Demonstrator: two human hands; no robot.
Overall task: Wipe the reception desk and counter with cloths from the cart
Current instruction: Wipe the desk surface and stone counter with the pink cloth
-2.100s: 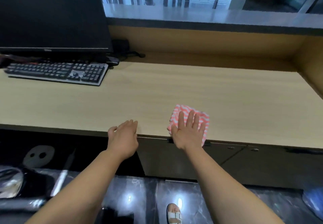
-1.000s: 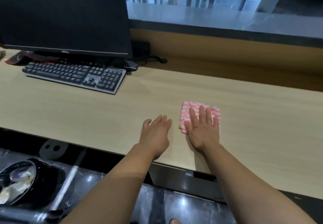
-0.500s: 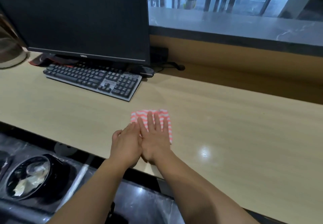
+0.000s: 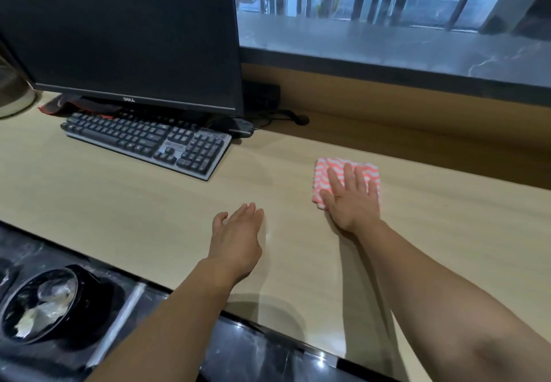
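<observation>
A folded pink-and-white striped cloth (image 4: 325,168) lies flat on the light wooden desk (image 4: 119,202). My right hand (image 4: 353,199) presses on it with straight, spread fingers, covering its near half. My left hand (image 4: 237,234) lies palm down on the bare desk to the left of the cloth, fingers straight and together, holding nothing. Behind the desk runs the raised grey stone counter (image 4: 387,44).
A black monitor (image 4: 125,32) and a grey keyboard (image 4: 149,143) stand at the back left, with cables and a small black box behind them. A black bin (image 4: 41,307) with rubbish sits below the desk's front edge at lower left.
My right hand has slid the cloth to the right and further back, away from my left hand, which it was touching half a second ago. The view has shifted left.
</observation>
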